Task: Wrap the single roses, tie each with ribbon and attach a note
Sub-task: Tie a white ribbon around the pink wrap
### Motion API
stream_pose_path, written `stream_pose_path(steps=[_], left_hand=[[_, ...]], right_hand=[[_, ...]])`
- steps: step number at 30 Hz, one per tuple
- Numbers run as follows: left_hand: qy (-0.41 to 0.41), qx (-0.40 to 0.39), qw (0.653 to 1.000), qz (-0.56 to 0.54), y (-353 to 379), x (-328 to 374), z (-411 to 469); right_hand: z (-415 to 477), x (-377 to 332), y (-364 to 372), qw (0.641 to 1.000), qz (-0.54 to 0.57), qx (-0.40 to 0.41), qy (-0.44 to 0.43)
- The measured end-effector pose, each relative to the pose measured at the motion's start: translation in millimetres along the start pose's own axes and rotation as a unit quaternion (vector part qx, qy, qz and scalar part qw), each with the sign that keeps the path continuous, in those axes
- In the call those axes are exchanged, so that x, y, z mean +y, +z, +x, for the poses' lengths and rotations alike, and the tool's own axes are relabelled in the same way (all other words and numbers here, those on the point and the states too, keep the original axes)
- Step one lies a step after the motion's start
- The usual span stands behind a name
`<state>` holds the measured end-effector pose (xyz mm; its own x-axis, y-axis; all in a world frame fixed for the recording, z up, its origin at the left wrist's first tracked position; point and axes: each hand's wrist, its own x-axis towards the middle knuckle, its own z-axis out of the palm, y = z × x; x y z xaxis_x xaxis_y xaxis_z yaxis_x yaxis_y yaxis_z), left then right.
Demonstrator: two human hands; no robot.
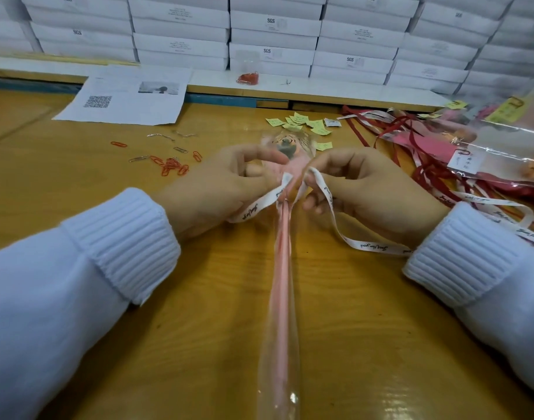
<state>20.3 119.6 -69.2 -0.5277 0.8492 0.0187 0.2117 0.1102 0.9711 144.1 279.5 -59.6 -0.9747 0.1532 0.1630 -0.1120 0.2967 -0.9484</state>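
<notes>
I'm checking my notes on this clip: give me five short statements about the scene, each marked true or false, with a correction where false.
1. The left hand and the right hand both hold the white ribbon at the wrapped rose. True.
2. The white ribbon is plain. False: it bears dark script lettering.
3. Yellow notes lie on the table beyond the hands. True.
4. The orange paper clips lie right of the hands. False: they lie to the left.
5. The printed sheet shows a QR code. True.
</notes>
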Motion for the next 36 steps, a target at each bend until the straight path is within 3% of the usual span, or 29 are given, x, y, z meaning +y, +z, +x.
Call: stream_pose_path(steps=[5, 9, 13, 17, 22, 29, 36], left_hand=[[0.019, -0.072, 0.991, 0.112, 7, 3, -4], [0.028, -0.050, 0.992, 0.115, 15, 6, -6], [0.017, -0.025, 0.995, 0.097, 15, 3, -3], [0.031, -0.017, 0.995, 0.089, 15, 4, -4], [0.035, -0.021, 0.994, 0.097, 12, 6, -5], [0.006, -0.126, 0.990, -0.063, -7, 15, -6], [0.025, -0.115, 0.975, -0.186, -28, 12, -4]], right_hand=[[1, -5, 7, 0.995, -0.076, 0.023, -0.057], [-1, -7, 14, 0.997, -0.035, 0.023, -0.071], [2, -7, 9, 0.991, -0.106, 0.060, -0.053], [1, -3, 10, 0.984, -0.176, -0.026, 0.024], [0, -6, 10, 0.977, -0.203, -0.056, 0.012], [2, -3, 12, 0.951, -0.302, -0.061, -0.013], [3, 0, 7, 0.940, -0.336, -0.051, 0.004]])
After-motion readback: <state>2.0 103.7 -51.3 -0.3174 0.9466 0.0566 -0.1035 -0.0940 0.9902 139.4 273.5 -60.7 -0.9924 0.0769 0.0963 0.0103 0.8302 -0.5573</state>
